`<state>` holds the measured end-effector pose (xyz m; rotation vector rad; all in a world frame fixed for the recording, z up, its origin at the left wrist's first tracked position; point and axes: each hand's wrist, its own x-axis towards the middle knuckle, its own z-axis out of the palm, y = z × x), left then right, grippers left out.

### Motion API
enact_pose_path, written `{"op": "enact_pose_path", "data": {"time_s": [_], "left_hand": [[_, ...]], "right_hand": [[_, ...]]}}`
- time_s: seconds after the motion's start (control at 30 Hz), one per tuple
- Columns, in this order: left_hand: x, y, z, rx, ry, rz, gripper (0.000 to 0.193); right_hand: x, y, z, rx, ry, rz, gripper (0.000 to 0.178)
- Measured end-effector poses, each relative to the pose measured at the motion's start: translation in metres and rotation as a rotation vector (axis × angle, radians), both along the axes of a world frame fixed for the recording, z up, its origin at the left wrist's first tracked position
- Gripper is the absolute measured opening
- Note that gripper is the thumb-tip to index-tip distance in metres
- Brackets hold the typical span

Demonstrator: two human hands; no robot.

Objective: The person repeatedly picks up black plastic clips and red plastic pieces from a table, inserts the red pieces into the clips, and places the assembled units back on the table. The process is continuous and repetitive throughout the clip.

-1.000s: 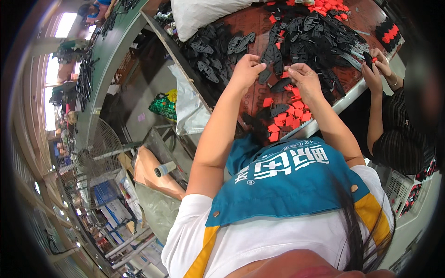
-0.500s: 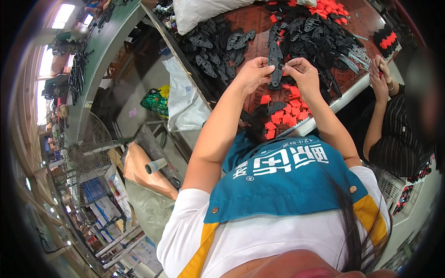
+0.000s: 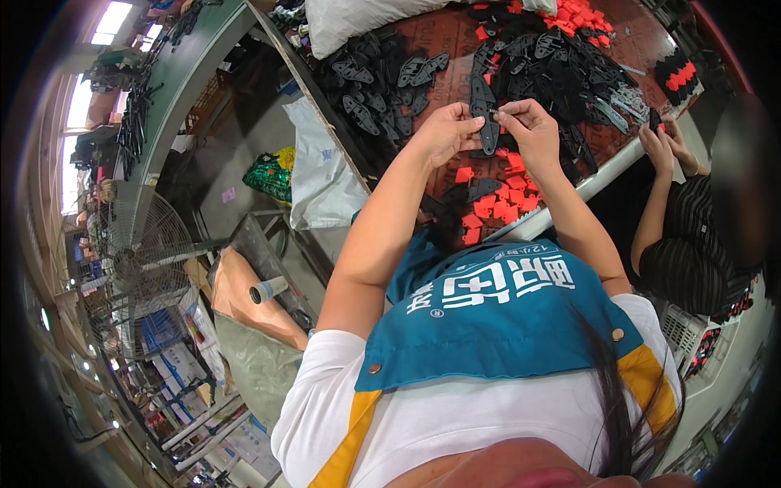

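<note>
My left hand point(image 3: 447, 134) grips a long, flat black plastic part point(image 3: 488, 140) by its left edge, thumb on top. The part has rounded ends and holes, and it is held over the table top. Close against its right edge is my right hand point(image 3: 533, 134), thumb and forefinger pinched together. Whatever sits in that pinch is too small to make out. Below the hands lie small red plastic pieces point(image 3: 511, 195) and a loose black part point(image 3: 480, 189). Heaps of similar black parts point(image 3: 370, 85) spread beyond my left hand, with more black parts point(image 3: 537, 73) further right.
A white sack point(image 3: 358, 24) lies at the table's far side, near a second red pile point(image 3: 582, 24). Bundled black-and-red parts point(image 3: 677, 73) rest at the far right corner. Another person's hands point(image 3: 663, 146) hold a small black-and-red piece. A fan point(image 3: 130, 260) stands left.
The black part has tilted slightly, its lower end shifting a little right. My hands keep nearly the same place. The other person's hands have moved lower and left.
</note>
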<state>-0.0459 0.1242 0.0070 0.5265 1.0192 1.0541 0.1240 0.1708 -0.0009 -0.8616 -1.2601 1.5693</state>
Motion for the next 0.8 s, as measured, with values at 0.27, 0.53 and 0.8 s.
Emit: {"op": "enact_pose_path", "data": {"time_s": [0.27,0.53,0.8], "left_hand": [[-0.001,-0.002,0.007,0.022,-0.018,0.017,0.014],[-0.013,-0.001,-0.009,0.047,0.065,-0.033,0.016],[-0.013,-0.002,-0.013,0.121,0.076,-0.098,0.022]], "right_hand": [[0.002,0.004,-0.005,0.128,-0.171,0.006,0.007],[0.002,0.006,0.011,0.353,-0.361,0.041,0.006],[0.003,0.009,0.012,0.125,-0.289,0.178,0.007]]}}
